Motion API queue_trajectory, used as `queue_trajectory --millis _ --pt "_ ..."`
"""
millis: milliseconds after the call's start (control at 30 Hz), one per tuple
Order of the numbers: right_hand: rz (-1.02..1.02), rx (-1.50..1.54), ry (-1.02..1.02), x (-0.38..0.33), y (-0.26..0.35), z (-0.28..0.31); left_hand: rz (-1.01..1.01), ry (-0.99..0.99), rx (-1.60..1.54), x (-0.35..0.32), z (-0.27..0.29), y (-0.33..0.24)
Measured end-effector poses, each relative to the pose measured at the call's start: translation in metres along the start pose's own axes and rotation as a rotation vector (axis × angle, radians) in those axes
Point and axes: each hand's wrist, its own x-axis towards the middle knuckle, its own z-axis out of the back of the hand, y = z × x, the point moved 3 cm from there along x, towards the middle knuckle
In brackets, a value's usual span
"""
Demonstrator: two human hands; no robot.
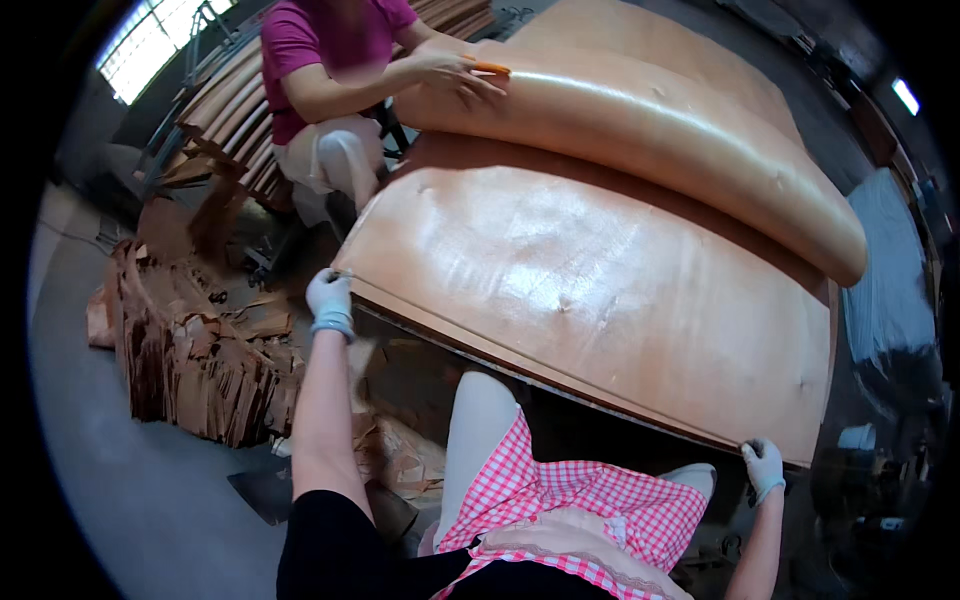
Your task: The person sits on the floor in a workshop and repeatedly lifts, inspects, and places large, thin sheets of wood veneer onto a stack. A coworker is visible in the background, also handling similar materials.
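My left hand (329,297), gloved, is closed on the near-left corner of the top veneer sheet (600,300); my right hand (764,465), also gloved, is pinched on its near-right corner. The sheet lies across a stack in front of me, bowed upward in the middle. Judging by that bow and the thin edge, it is light, springy, and likely to crack along the grain if bent hard. Corners seem the sound place to hold, both lifted evenly. The surface looks smooth and glossy, so possibly slippery. Far side: a co-worker's hand (455,72) rests on a rolled sheet (640,130). Veneer scraps (200,360) are heaped on the floor, left.
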Motion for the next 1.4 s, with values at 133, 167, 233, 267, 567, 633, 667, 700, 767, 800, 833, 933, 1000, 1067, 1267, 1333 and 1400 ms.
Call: queue_trajectory --millis 133,167,233,267,567,633,667,700,767,800,833,933,1000,1067,1267,1333,1400 --pt "-0.058 -0.170 -0.002 0.011 0.015 -0.005 -0.007 0.135 0.429 0.013 -0.017 0.023" --pt "-0.075 -0.213 0.074 0.017 0.018 -0.008 0.014 0.129 0.407 0.012 -0.021 0.032" --pt "-0.089 -0.223 0.160 0.024 0.030 -0.015 0.099 0.164 0.292 0.015 -0.022 0.045" --pt "-0.086 -0.199 0.163 0.027 0.037 -0.019 0.169 0.209 0.197 0.021 -0.017 0.051" --pt "-0.126 -0.307 0.363 0.052 0.026 -0.024 0.039 0.141 0.429 -0.109 -0.087 -0.109" --pt "-0.112 -0.309 0.371 0.053 0.023 -0.025 -0.491 0.385 0.383 -0.210 -0.148 -0.150" --pt "-0.126 -0.324 0.345 0.053 0.022 -0.026 -0.580 0.576 0.491 -0.271 -0.182 -0.166" --pt "-0.142 -0.304 0.381 0.053 0.032 -0.023 -0.960 0.541 0.581 -0.334 -0.205 -0.179" --pt "-0.153 -0.287 0.379 0.047 0.035 -0.017 -0.947 0.866 0.452 -0.436 -0.223 -0.232" --pt "-0.161 -0.263 0.379 0.046 0.037 -0.016 -1.005 0.930 0.461 -0.470 -0.234 -0.242" --pt "-0.163 -0.245 0.380 0.046 0.025 -0.021 -1.016 0.985 0.470 -0.493 -0.249 -0.243" --pt "-0.094 -0.070 0.347 0.043 0.009 -0.020 -0.977 1.057 0.560 -0.506 -0.262 -0.237" --pt "-0.101 -0.131 0.311 0.045 -0.030 0.006 -0.952 1.025 0.514 -0.498 -0.266 -0.228" --pt "-0.214 -0.113 0.254 0.043 -0.095 0.048 -0.950 1.020 0.536 -0.496 -0.263 -0.228" --pt "-0.494 -0.260 0.066 0.039 -0.243 0.130 -0.940 1.055 0.595 -0.496 -0.260 -0.228" --pt "-0.573 -0.189 0.035 0.045 -0.261 0.124 -0.961 1.045 0.588 -0.497 -0.260 -0.228" --pt "-0.645 -0.032 -0.025 0.043 -0.280 0.103 -0.969 1.034 0.592 -0.497 -0.260 -0.226"
